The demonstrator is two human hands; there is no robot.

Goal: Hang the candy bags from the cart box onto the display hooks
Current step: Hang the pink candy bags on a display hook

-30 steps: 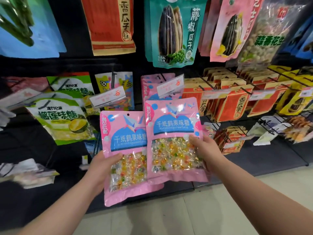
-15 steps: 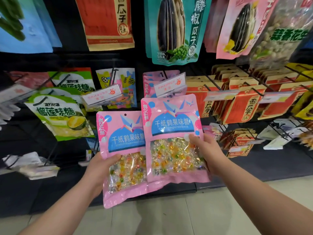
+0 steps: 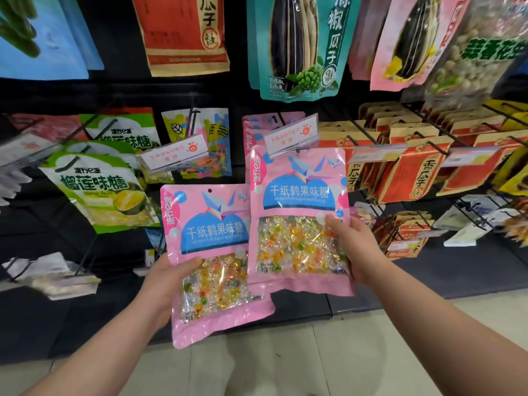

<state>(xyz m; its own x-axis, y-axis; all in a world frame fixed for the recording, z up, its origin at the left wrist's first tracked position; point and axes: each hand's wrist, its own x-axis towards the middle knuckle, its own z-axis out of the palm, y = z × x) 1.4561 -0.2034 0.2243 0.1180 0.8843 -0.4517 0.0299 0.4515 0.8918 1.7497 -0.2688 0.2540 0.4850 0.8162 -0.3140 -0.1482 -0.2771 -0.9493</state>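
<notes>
I hold two pink candy bags with clear windows of coloured sweets. My left hand [image 3: 168, 284] grips the lower-left bag [image 3: 214, 252] by its left edge. My right hand [image 3: 357, 250] grips the right bag [image 3: 297, 218] at its right edge, raised so its top edge meets the white price tag [image 3: 291, 135] at the tip of a display hook. Behind that tag hang several matching pink bags [image 3: 257, 130]. The right bag overlaps the left one. The cart box is out of view.
Green durian candy bags [image 3: 97, 190] hang at left, a colourful bag [image 3: 211, 144] on the neighbouring hook with its own tag [image 3: 177, 152], orange seed packs [image 3: 411, 172] at right, large seed bags [image 3: 297, 44] above. Black hooks jut out. Pale tiled floor [image 3: 285, 361] lies below.
Both bags have risen toward the shelf; the right bag moved up until its top reached the hook's price tag. The view shifted slightly closer and downward.
</notes>
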